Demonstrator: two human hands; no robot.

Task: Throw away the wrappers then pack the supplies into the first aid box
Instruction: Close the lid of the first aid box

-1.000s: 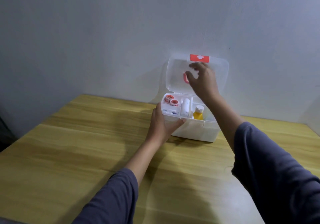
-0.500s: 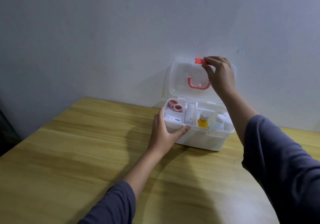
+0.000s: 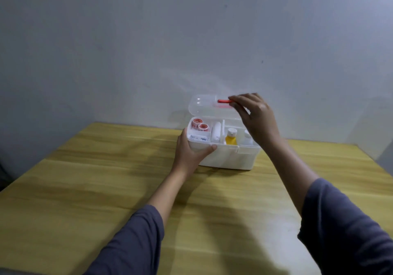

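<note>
A white first aid box [image 3: 229, 157] stands on the wooden table near the wall. Its clear lid [image 3: 204, 106] is tilted partway down over the box, with a red latch [image 3: 223, 101] at its front edge. My right hand [image 3: 255, 117] pinches the lid at that latch. My left hand [image 3: 191, 151] grips the box's front left corner. Inside I see two red-and-white tape rolls [image 3: 200, 125], a white bandage roll [image 3: 217, 133], a yellow bottle with a white cap [image 3: 231, 137] and a clear bottle [image 3: 247, 138] partly hidden by my right hand.
The wooden table [image 3: 95, 189] stretches toward me, bare wood around the box. A plain grey wall [image 3: 127, 51] rises right behind the box. The table's right edge runs near the frame's right side.
My right hand has pulled the lid forward and down from upright to about half closed. The left hand has stayed on the box's corner.
</note>
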